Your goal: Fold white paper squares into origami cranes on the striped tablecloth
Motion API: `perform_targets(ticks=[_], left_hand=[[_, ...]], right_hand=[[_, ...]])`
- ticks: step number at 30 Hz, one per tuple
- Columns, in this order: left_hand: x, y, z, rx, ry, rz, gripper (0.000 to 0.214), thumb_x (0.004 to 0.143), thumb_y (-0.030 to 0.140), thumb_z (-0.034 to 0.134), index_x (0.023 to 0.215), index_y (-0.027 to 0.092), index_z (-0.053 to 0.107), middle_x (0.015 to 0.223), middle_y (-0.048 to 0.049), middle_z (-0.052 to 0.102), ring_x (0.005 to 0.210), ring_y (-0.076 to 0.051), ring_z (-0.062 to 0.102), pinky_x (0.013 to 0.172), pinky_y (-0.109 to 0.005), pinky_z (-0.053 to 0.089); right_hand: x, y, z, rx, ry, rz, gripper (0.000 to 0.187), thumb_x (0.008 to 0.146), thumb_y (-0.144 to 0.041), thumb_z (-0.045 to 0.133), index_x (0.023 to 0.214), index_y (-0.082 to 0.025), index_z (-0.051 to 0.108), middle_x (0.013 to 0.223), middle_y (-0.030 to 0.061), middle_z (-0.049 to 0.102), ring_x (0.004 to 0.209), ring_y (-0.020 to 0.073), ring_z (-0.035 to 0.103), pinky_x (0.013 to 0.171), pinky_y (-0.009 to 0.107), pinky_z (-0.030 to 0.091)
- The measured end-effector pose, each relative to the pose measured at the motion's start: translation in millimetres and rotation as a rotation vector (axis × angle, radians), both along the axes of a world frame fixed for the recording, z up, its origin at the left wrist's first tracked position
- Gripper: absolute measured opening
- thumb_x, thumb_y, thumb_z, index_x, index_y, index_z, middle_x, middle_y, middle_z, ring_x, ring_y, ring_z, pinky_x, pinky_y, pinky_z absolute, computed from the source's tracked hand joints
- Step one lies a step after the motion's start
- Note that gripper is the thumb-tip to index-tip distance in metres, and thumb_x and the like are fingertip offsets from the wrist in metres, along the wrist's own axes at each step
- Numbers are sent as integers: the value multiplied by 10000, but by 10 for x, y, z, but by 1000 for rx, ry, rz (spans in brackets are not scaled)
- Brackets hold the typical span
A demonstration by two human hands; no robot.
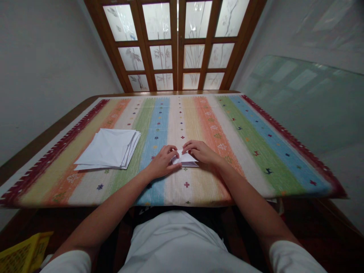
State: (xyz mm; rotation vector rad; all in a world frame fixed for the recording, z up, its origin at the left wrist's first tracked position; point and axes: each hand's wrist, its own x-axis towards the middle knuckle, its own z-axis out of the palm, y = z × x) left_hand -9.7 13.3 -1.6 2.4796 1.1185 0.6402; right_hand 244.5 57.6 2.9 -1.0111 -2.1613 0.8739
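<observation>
A small folded sheet of white paper [185,159] lies on the striped tablecloth in front of me. My left hand [164,162] grips its left side, with the thumb along the near edge and the fingers curled over the top. From the right, my right hand [200,151] pinches the paper's upper part, its fingers bent down onto it. Parts of the paper are hidden under both hands. Further left rests a stack of white paper sheets [106,148], its edges slightly fanned out, apart from my hands.
The striped tablecloth [186,195] covers the table. Beyond the far edge stand wooden doors [178,41] with glass panes. A glass board [307,98] leans at the right wall. A yellow plastic crate [27,252] sits low at the left.
</observation>
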Motion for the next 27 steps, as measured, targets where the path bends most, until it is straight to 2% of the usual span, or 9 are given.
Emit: perform_targets(ticks=[2,5,7,9,12,17,21,24,27], left_hand=[[-2,-5,15,3,13,-12,181,1020,396,658,1090,238,712,1333,-122,631,1269,-306,581,1135,-537,513],[-5,-8,31,10,15,-25,213,1066,354,559,1096,237,735,1341,-126,654,1283,-303,584,1160,-551,499],[-6,-5,25,14,17,-17,232,1075,321,519,1094,232,732,1355,-130,663,1297,-304,583,1163,-555,497],[-4,4,7,15,24,-10,176,1043,306,567,1108,228,711,1364,-132,667,1305,-312,581,1161,-557,495],[1,18,-20,0,26,-11,222,962,291,672,1175,231,662,1321,-123,687,1272,-315,596,1141,-548,506],[-4,26,-21,-37,-15,16,304,925,290,707,1212,228,627,1220,-111,705,1224,-316,624,1104,-527,527],[-15,36,-17,-77,-75,41,337,905,284,720,1217,223,610,1195,-103,697,1116,-287,669,1036,-491,558],[-18,49,-35,-100,-163,68,339,907,229,679,1234,217,590,1196,-91,686,993,-232,685,930,-421,584],[-22,64,-71,-84,-290,70,348,898,174,664,1232,217,576,1216,-80,682,968,-195,689,869,-353,585]], right_hand=[[32,1,20,-22,-19,-36,311,926,-93,592,886,-248,858,1043,68,817,931,214,744,897,358,572],[63,-22,23,13,-79,-57,128,948,-293,742,962,-219,846,930,84,782,814,223,694,799,355,557],[72,-43,3,54,-120,-42,231,850,-364,874,1014,-206,832,963,90,754,807,222,669,774,353,544],[69,-59,-22,69,-137,-23,352,756,-335,944,1055,-205,811,1044,96,731,847,223,664,781,349,538],[43,-77,-34,41,-132,-7,390,714,-256,941,1055,-202,762,1067,78,710,854,211,639,773,336,524],[-10,-119,26,-75,-91,23,377,720,-173,863,1033,-212,656,922,3,672,794,186,591,714,302,482],[-27,-137,50,-123,-35,27,410,703,-168,855,1039,-218,625,914,-2,658,810,186,601,728,308,497],[-35,-127,32,-170,37,47,514,702,-185,858,1158,-224,626,981,15,677,842,188,626,757,317,527],[-47,-116,19,-247,105,73,578,723,-212,835,1253,-232,604,1050,23,688,837,178,647,749,311,536]])
